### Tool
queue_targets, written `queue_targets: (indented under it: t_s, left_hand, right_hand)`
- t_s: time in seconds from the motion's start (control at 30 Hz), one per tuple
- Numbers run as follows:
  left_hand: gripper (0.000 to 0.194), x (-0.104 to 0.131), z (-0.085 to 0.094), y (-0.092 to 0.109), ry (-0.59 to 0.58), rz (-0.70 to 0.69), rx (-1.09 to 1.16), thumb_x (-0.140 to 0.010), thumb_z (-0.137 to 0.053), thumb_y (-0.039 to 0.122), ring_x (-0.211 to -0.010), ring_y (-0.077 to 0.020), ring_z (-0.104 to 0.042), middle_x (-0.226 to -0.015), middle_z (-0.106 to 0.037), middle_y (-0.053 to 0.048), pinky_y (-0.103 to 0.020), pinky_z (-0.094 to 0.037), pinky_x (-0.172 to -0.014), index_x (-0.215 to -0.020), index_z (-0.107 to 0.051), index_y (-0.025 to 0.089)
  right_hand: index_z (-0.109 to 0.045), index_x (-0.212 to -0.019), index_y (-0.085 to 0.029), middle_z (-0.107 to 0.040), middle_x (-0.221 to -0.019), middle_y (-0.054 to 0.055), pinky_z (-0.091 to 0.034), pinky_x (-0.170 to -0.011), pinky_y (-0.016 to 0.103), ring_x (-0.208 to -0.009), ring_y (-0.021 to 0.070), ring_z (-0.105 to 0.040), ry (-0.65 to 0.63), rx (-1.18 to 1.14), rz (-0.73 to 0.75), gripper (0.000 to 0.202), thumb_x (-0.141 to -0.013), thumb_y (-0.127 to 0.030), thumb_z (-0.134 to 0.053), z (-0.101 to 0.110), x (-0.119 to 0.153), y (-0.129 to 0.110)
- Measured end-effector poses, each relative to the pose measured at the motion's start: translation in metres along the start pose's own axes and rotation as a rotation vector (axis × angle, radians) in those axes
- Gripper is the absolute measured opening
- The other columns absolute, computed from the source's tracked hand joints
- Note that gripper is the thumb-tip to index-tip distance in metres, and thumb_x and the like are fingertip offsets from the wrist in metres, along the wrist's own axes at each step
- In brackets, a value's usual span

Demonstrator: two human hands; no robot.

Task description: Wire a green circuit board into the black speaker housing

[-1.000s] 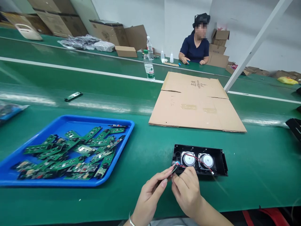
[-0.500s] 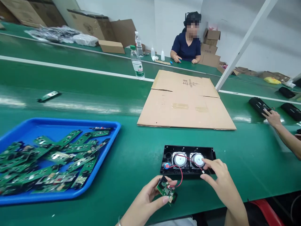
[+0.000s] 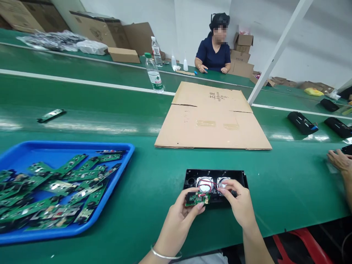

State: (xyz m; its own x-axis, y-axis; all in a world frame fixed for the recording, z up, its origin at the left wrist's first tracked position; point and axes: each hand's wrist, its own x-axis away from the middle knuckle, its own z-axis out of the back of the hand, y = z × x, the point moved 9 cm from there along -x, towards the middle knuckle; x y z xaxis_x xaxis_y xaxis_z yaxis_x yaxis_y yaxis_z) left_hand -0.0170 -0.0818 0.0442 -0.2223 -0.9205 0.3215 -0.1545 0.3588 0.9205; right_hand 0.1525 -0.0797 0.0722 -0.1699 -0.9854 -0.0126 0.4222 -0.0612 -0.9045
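A green circuit board (image 3: 195, 198) is pinched between the thumb and fingers of my left hand (image 3: 180, 216), in front of the black speaker housing (image 3: 214, 172). Two round silver speakers sit inside the housing, the left speaker (image 3: 205, 185) in fuller view than the right one. A thin red wire (image 3: 210, 180) crosses over them, and another red wire joins the board. My right hand (image 3: 239, 203) is over the right speaker, its thumb and fingertips closed on the end of the red wire. The small plug at that end is hidden by the fingers.
To my left is a blue tray (image 3: 129, 154) with many circuit boards; one more board (image 3: 51, 115) lies beyond it. A flattened cardboard box (image 3: 213, 128) and water bottle (image 3: 154, 75) stand further back. At right are black speaker cases (image 3: 301, 123) and another person's hand (image 3: 339, 160).
My right hand has moved left and closed on the wire. My left hand has raised the board towards the housing. The other person's hand has drawn back from a black case.
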Motion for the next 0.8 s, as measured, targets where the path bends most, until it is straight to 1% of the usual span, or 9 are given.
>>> queue_targets:
  t_s: [0.07, 0.1, 0.2, 0.27, 0.33, 0.5, 0.63, 0.7, 0.8]
  left_hand:
    - [0.032, -0.002, 0.0, 0.003, 0.013, -0.024, -0.037, -0.07, -0.059, 0.033, -0.079, -0.0162, -0.063, -0.088, -0.064, 0.0, -0.032, -0.057, -0.073, -0.098, -0.05, 0.02]
    - [0.032, -0.002, -0.001, 0.004, 0.016, -0.035, -0.063, -0.071, -0.058, 0.033, -0.079, -0.0168, -0.063, -0.087, -0.065, 0.0, -0.033, -0.057, -0.073, -0.099, -0.051, 0.02]
    - [0.03, -0.005, -0.002, 0.007, 0.021, -0.08, -0.134, -0.073, -0.055, 0.032, -0.077, -0.0171, -0.064, -0.084, -0.067, 0.001, -0.033, -0.058, -0.072, -0.101, -0.052, 0.021]
    - [0.03, -0.007, -0.002, 0.008, 0.026, -0.114, -0.175, -0.074, -0.054, 0.032, -0.075, -0.0163, -0.065, -0.086, -0.067, 0.001, -0.031, -0.058, -0.071, -0.102, -0.052, 0.022]
    - [0.03, -0.009, -0.002, 0.008, 0.03, -0.151, -0.209, -0.074, -0.053, 0.032, -0.073, -0.0154, -0.065, -0.087, -0.067, 0.002, -0.03, -0.058, -0.07, -0.103, -0.052, 0.023]
    - [0.029, -0.012, -0.004, 0.008, 0.018, -0.206, -0.302, -0.074, -0.053, 0.033, -0.06, -0.0136, -0.064, -0.069, -0.065, 0.004, -0.027, -0.058, -0.064, -0.102, -0.055, 0.024]
    - [0.027, -0.012, -0.01, 0.012, -0.01, -0.227, -0.326, -0.076, -0.051, 0.033, -0.061, -0.0141, -0.064, -0.05, -0.054, 0.007, -0.025, -0.057, -0.063, -0.101, -0.057, 0.026]
    - [0.027, -0.012, -0.012, 0.012, -0.022, -0.235, -0.334, -0.076, -0.049, 0.032, -0.062, -0.0135, -0.064, -0.053, -0.057, 0.007, -0.024, -0.057, -0.063, -0.102, -0.056, 0.026]
    - [0.028, -0.012, -0.014, 0.01, -0.052, -0.246, -0.359, -0.077, -0.048, 0.031, -0.064, -0.0122, -0.065, -0.071, -0.066, 0.005, -0.023, -0.056, -0.066, -0.104, -0.054, 0.026]
  right_hand:
    - [-0.06, -0.08, -0.019, -0.063, -0.07, 0.001, -0.046, -0.063, 0.026, -0.069, 0.0158, -0.058, 0.054, 0.008, -0.044, 0.011, -0.077, -0.029, -0.058, 0.001, -0.001, 0.003]
    - [-0.061, -0.081, -0.019, -0.063, -0.072, 0.001, -0.046, -0.063, 0.026, -0.069, 0.0157, -0.058, 0.067, 0.033, -0.013, 0.01, -0.078, -0.028, -0.057, 0.001, -0.001, 0.0]
    - [-0.062, -0.088, -0.02, -0.061, -0.083, 0.002, -0.043, -0.069, 0.029, -0.078, 0.0159, -0.054, 0.05, 0.16, 0.204, 0.015, -0.084, -0.021, -0.048, -0.007, 0.001, -0.019]
    - [-0.061, -0.092, -0.021, -0.059, -0.082, 0.003, -0.041, -0.07, 0.031, -0.079, 0.0164, -0.05, 0.031, 0.254, 0.34, 0.02, -0.088, -0.019, -0.042, -0.015, 0.006, -0.03]
    - [-0.06, -0.09, -0.02, -0.057, -0.078, 0.003, -0.038, -0.068, 0.032, -0.076, 0.0164, -0.047, 0.016, 0.32, 0.415, 0.021, -0.089, -0.018, -0.04, -0.021, 0.01, -0.034]
    - [-0.056, -0.08, -0.017, -0.054, -0.071, 0.001, -0.033, -0.064, 0.029, -0.07, 0.0142, -0.044, 0.008, 0.387, 0.497, 0.016, -0.088, -0.018, -0.043, -0.029, 0.014, -0.037]
    - [-0.053, -0.073, -0.016, -0.051, -0.067, 0.0, -0.031, -0.064, 0.028, -0.067, 0.0132, -0.041, 0.026, 0.446, 0.555, 0.019, -0.089, -0.018, -0.042, -0.031, 0.017, -0.043]
    - [-0.052, -0.073, -0.015, -0.051, -0.068, 0.001, -0.031, -0.064, 0.028, -0.067, 0.0133, -0.041, 0.027, 0.481, 0.562, 0.02, -0.089, -0.018, -0.041, -0.033, 0.017, -0.045]
    - [-0.051, -0.07, -0.015, -0.05, -0.067, 0.002, -0.03, -0.062, 0.028, -0.066, 0.0138, -0.04, 0.01, 0.557, 0.574, 0.025, -0.09, -0.017, -0.038, -0.036, 0.018, -0.047]
